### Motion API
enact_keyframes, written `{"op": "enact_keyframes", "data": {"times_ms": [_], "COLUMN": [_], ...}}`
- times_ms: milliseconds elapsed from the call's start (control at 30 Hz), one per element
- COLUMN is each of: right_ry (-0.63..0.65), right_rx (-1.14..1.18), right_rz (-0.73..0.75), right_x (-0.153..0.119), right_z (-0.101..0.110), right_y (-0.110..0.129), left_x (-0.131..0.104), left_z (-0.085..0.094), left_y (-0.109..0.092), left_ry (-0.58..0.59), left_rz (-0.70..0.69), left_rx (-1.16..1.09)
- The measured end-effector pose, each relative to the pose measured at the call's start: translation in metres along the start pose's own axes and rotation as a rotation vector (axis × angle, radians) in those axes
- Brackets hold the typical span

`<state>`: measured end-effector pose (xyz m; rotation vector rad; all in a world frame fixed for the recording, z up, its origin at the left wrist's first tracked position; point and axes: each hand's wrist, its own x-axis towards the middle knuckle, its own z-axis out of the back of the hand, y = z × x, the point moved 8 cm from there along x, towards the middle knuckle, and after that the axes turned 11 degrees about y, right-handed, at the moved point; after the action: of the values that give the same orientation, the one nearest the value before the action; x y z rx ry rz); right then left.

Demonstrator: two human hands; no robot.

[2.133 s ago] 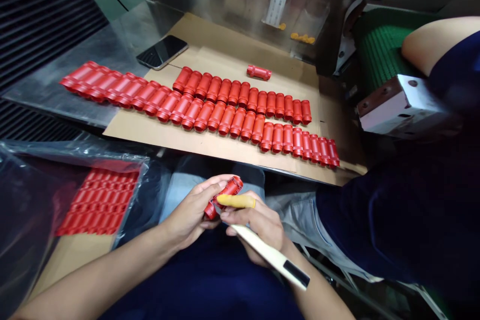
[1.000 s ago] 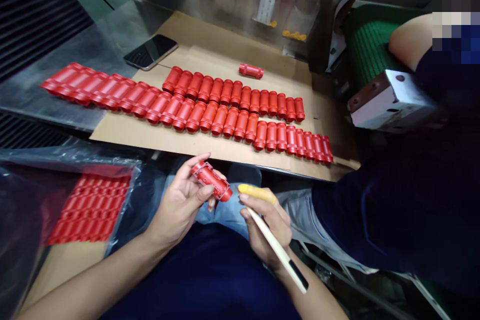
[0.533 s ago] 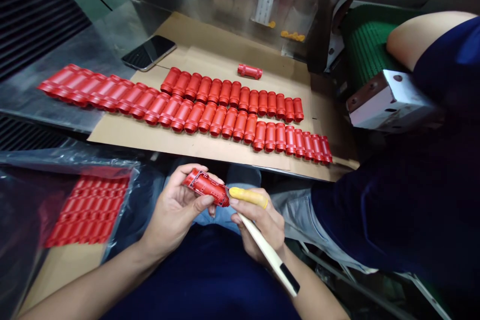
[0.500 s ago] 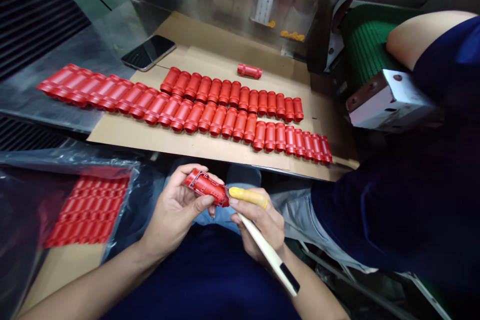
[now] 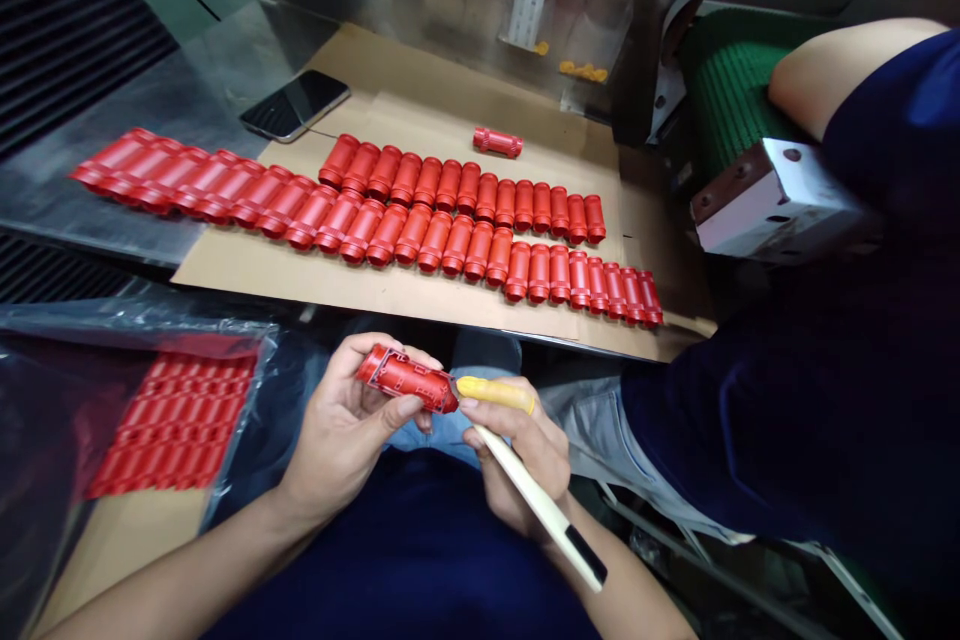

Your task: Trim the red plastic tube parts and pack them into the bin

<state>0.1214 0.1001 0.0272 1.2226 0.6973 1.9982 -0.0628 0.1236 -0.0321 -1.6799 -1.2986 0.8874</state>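
- Metal bench [image 5: 240,50], cardboard sheet [image 5: 255,270] on top; two rows of red tubes [image 5: 411,235], phone [image 5: 296,107] behind.
- Left hand [image 5: 337,425] grips decorated tube [image 5: 409,380] above lap.
- Right hand [image 5: 525,445] pinches cream-handled tool [image 5: 540,508] at tube's end.
- Right: green belt [image 5: 731,85], co-worker's arm [image 5: 847,75].
- Lower left: plastic-lined box [image 5: 127,550], more tubes [image 5: 176,425].

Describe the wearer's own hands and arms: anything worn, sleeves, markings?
Right hand: a yellow finger cot over one finger, ending in a thin rim; otherwise bare. Left hand: no glove or cot visible. Both forearms are bare, with no sleeve, watch, cable or marking in view. Dark blue top on the torso.
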Motion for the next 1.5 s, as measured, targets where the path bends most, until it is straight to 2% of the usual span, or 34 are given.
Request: {"op": "enact_keyframes", "data": {"times_ms": [167, 333, 433, 533, 667, 900, 1000, 1067, 1167, 1267, 1367, 1500], "right_ry": [-0.034, 0.033, 0.072, 0.175, 0.344, 0.358, 0.239, 0.134, 0.040, -0.013, -0.021, -0.009], "right_rx": [-0.033, 0.044, 0.046, -0.098, -0.195, -0.189, -0.041, 0.201, 0.661, 0.953, 1.057, 0.852], "right_rz": [-0.028, -0.135, -0.076, 0.069, 0.138, 0.083, 0.041, -0.129, -0.437, -0.520, -0.529, -0.521], "right_x": [-0.004, -0.008, -0.008, -0.006, 0.000, -0.005, -0.008, -0.008, -0.013, -0.016, -0.017, -0.015], "right_z": [0.001, -0.005, -0.005, -0.007, -0.009, -0.011, -0.006, -0.002, -0.010, -0.017, -0.019, -0.008], "right_y": [0.002, -0.010, -0.012, -0.006, -0.002, -0.007, -0.013, -0.030, -0.058, -0.068, -0.071, -0.067], "left_x": [-0.003, -0.014, -0.015, -0.007, 0.004, 0.006, 0.007, 0.011, 0.013, 0.010, 0.007, 0.006], "left_z": [0.002, 0.004, 0.003, 0.003, 0.004, 0.000, -0.002, -0.003, -0.005, -0.002, 0.002, 0.007], "left_y": [-0.003, -0.010, -0.011, -0.003, 0.011, 0.027, 0.027, 0.021, 0.012, 0.012, 0.014, 0.011], "left_ry": [-0.038, -0.142, -0.149, -0.102, -0.080, -0.061, -0.050, -0.022, 0.008, 0.017, 0.016, 0.009], "left_rz": [-0.009, -0.099, -0.124, -0.028, 0.155, 0.397, 0.406, 0.343, 0.220, 0.167, 0.129, 0.087], "left_rx": [0.049, 0.164, 0.199, 0.084, -0.124, -0.269, -0.265, -0.218, -0.130, -0.045, 0.002, 0.012]}}
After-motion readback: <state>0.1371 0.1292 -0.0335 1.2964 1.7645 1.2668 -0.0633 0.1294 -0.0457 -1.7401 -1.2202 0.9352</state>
